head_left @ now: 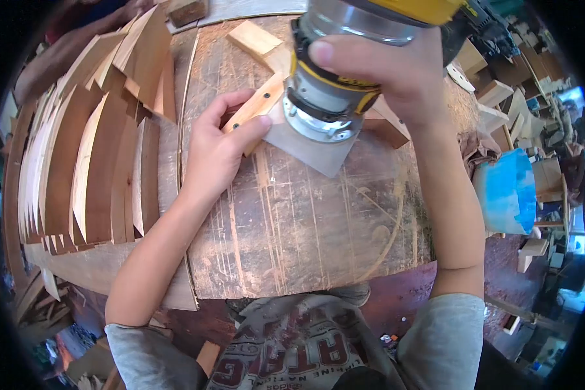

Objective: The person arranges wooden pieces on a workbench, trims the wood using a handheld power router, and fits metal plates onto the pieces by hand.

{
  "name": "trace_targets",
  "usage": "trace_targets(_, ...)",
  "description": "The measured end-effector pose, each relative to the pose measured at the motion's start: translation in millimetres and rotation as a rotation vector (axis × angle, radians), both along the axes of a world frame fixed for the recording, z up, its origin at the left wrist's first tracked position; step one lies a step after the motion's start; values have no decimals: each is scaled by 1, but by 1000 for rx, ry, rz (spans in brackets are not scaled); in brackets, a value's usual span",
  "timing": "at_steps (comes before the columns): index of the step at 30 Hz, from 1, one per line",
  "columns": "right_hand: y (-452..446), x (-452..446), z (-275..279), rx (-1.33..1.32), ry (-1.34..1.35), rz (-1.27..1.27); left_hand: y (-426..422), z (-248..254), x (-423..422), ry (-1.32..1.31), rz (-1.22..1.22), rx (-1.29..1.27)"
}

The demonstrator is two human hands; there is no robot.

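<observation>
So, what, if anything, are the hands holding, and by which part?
The left hand grips a wooden piece near its closer end; the right hand grips the router around its body.

A dark grey T-shirt (299, 325) with paler grey short sleeves (442, 341) and large dark-red lettering (336, 351) across the front

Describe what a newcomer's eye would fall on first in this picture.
Probably the yellow-and-black power tool at top centre, gripped by the right hand. Just left of it, the left hand grips a wooden bar with dark dots. Curved wooden pieces crowd the table's left side.
</observation>
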State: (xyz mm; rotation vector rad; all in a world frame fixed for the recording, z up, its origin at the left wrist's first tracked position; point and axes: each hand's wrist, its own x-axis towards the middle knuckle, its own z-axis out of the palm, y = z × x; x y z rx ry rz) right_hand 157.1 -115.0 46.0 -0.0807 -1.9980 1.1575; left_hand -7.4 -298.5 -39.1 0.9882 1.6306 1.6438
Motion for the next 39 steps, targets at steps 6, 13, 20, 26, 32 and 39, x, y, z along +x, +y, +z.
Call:
trace_targets(6, -27, 5, 27, 73, 79, 11, -2, 8, 2, 44, 11, -64)
trace_targets(13, -24, 13, 25, 145, 129, 81, -1, 5, -1, 61, 6, -90)
trace_targets(20, -21, 23, 32, 191, 12, 19, -1, 7, 0, 32, -4, -81)
trace_targets(26, -19, 24, 53, -168, -233, 166, -2, 9, 3, 44, 6, -81)
trace_targets(32, -15, 25, 58, -151, -259, 202, -2, 9, 2, 51, 2, -90)
trace_targets(39, -31, 16, 34, 180, 32, -26, -1, 9, 4, 12, 24, -76)
